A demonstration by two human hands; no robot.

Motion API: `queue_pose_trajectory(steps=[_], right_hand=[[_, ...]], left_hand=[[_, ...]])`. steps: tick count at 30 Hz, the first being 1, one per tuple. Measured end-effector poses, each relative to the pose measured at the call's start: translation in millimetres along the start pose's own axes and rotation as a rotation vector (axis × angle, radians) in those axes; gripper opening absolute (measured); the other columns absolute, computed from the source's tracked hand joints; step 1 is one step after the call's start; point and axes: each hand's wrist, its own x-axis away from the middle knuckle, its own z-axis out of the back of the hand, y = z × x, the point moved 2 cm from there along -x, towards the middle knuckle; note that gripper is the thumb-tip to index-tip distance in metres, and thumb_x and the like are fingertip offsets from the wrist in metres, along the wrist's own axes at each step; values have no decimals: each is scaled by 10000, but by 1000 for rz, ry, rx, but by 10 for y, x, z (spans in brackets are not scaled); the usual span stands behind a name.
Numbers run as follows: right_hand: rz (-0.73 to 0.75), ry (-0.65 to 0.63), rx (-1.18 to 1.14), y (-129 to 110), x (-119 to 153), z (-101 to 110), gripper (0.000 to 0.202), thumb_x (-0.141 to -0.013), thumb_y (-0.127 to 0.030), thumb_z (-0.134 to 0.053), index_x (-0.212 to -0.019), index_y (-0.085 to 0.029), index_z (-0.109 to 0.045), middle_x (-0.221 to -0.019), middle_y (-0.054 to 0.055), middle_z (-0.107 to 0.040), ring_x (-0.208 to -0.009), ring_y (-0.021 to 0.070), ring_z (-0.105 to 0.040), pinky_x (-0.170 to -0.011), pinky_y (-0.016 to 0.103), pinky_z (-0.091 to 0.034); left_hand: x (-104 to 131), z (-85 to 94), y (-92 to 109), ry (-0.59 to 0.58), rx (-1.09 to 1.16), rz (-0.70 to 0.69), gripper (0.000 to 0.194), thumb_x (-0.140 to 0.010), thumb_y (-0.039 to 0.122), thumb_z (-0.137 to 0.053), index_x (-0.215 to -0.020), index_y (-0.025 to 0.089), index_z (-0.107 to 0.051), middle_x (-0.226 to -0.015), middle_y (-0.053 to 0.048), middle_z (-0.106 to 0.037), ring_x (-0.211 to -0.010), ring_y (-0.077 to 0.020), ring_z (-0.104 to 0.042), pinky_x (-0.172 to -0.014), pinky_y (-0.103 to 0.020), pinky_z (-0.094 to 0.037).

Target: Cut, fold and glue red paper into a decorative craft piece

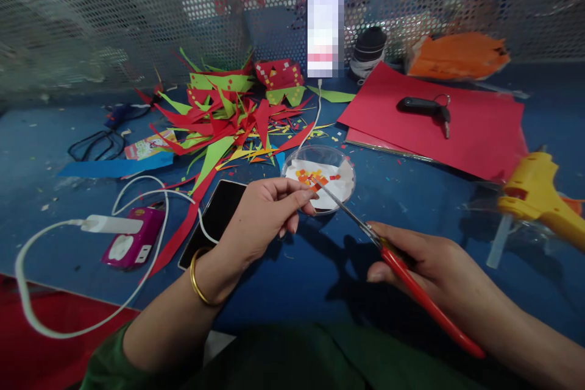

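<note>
My left hand (269,213) is closed in a pinch, with a small orange-red paper piece (316,187) at the fingertips. My right hand (429,262) grips a pair of scissors (406,277) by the red handles. Their slim metal blades point up and left, with the tip beside the pinched piece. Just behind the fingertips sits a round clear plastic dish (351,190), lined with white paper and holding several tiny orange, yellow and red paper squares. My left fingers hide part of the dish's near rim.
Cut paper strips (228,113) pile up at centre left. A dark phone (219,213) lies by my left wrist, near a purple power bank (132,237) with a white cable. Red sheets (411,128) with a key (420,106), plus a yellow glue gun (532,186), lie right.
</note>
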Motion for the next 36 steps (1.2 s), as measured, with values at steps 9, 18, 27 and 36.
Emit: queue_pose_trajectory(steps=[9, 18, 27, 36], right_hand=[[-54, -16, -40, 0, 3, -18, 479, -878, -694, -563, -756, -238, -644, -726, -22, -704, -590, 148, -617, -531, 229, -487], [-45, 10, -49, 61, 31, -3, 473, -866, -700, -576, -968, -252, -687, -611, -47, -583, -519, 130, -499, -466, 216, -404], [150, 144, 169, -28, -12, 26, 559, -828, -747, -590, -1066, -252, -696, -601, -40, -635, -403, 122, -497, -406, 226, -391], [148, 79, 95, -8, 28, -31, 486, -871, -722, -564, -954, -258, -683, -784, -16, -729, -588, 154, -663, -523, 238, -472]], left_hand=[[-14, -4, 2, -6, 13, 1, 158, -825, 292, -752, -766, 150, -716, -687, -2, -710, -391, -15, -478, -351, -129, -313], [-17, -3, -1, -2, 44, -27, 105, -844, 245, -733, -830, 141, -736, -693, 6, -711, -380, -13, -494, -340, -119, -319], [-6, -9, 15, 13, 58, -47, 116, -869, 239, -696, -842, 129, -724, -706, 4, -708, -381, -11, -491, -342, -121, -322], [9, -33, 13, -17, 64, -63, 90, -876, 204, -656, -862, 131, -706, -712, 7, -707, -387, -14, -495, -339, -121, -308]])
